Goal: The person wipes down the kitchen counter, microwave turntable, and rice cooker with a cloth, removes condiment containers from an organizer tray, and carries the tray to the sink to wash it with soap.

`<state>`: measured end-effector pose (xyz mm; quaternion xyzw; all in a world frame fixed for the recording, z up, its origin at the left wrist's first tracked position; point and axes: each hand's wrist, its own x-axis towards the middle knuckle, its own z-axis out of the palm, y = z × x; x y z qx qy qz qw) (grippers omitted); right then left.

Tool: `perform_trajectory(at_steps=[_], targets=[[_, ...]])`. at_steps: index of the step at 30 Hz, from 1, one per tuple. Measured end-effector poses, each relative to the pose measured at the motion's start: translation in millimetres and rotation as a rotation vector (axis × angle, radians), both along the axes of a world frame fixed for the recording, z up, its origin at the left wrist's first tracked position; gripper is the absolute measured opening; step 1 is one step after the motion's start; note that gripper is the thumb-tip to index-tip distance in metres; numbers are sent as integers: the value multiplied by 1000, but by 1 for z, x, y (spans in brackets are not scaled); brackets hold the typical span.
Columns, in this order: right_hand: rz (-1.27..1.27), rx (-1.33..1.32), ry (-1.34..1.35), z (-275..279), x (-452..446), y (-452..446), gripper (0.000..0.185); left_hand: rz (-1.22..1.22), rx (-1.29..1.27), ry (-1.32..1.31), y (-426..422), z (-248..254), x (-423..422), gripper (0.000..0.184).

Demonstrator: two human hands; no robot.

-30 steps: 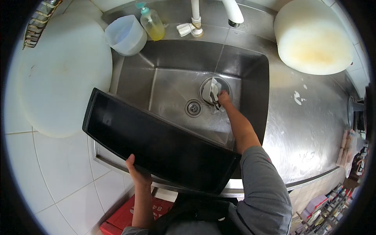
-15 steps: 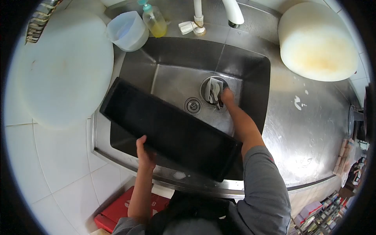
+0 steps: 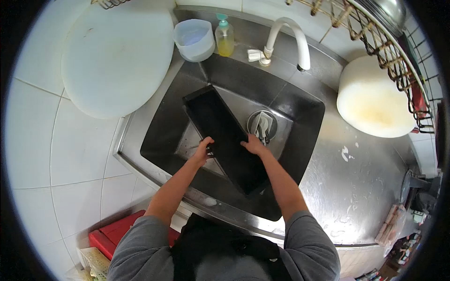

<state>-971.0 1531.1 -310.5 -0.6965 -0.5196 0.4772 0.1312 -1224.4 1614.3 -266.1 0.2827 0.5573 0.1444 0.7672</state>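
A long black tray (image 3: 225, 136) lies slanted inside the steel sink (image 3: 164, 126), its far end toward the upper left. My left hand (image 3: 203, 151) grips its left edge, fingers curled under. On the opposite edge my right hand (image 3: 254, 144) is closed, thumb over the rim and the other fingers partly hidden. Just beyond my right hand, a round metal bowl (image 3: 275, 122) in the sink holds white and dark utensils (image 3: 263, 125). The sink drain is hidden behind the tray.
A white faucet (image 3: 303, 51) arches over the sink's back edge. Behind it at left are a soap bottle (image 3: 225, 42) and a translucent container (image 3: 194, 41). White round boards (image 3: 117, 56) lean at left and right (image 3: 375, 103). A wire rack (image 3: 370, 40) hangs upper right.
My right hand has left the bowl of utensils and taken hold of the tray's right edge. The tray has turned steeper and sits lower in the sink. The view has shifted, showing more rack.
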Motion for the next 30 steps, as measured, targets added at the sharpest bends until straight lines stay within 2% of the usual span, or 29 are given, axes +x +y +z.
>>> perform_trajectory(at_steps=[2, 4, 5, 7, 11, 14, 17, 18, 20, 21, 22, 24, 25, 27, 28, 29, 30], targets=[[-199, -50, -92, -8, -12, -6, 59, -30, -26, -25, 3, -5, -1, 46], [-199, -24, -132, -17, -18, -5, 54, -38, -131, -94, 9, -14, 1, 30], [-198, 2, -172, -23, -20, -5, 48, -41, -135, -97, 11, -21, 5, 30], [-207, 17, -201, -61, -21, -4, 45, 107, -225, 41, 15, -42, 14, 20], [-220, -36, -256, -113, -24, -5, 37, 134, -339, -72, 16, -114, 16, 19], [-229, -101, -289, -128, -28, -4, 36, 180, -408, 7, 8, -138, 13, 23], [-215, -83, -304, -112, -32, -1, 39, 118, -356, -16, 11, -146, 10, 45], [-212, -81, -303, -106, -33, 1, 39, 197, -386, 113, 17, -156, 11, 58], [-170, -91, -288, -90, -29, -2, 44, 313, -155, 497, 31, -131, 11, 82], [-170, -79, -294, -79, -26, -2, 44, 347, 117, 737, 46, -94, 14, 92], [-128, -39, -247, -66, -23, -6, 42, 352, 124, 730, 56, -72, 9, 92], [-88, 16, -205, -31, -19, -7, 40, -201, 1114, 1186, 79, -33, -14, 91], [-78, -5, -158, -9, -17, -8, 42, -190, 1125, 1184, 91, -3, -24, 91], [-71, -12, -113, 17, -8, -3, 44, -768, 771, 916, 113, 64, -50, 78], [-45, -106, -40, 16, 2, -2, 47, -767, 779, 919, 120, 84, -68, 78], [-20, -199, 33, 18, 5, 4, 50, -756, 765, 722, 128, 100, -88, 70], [141, -182, -132, 131, -23, 30, 50, -741, 747, 524, 133, 117, -101, 63]])
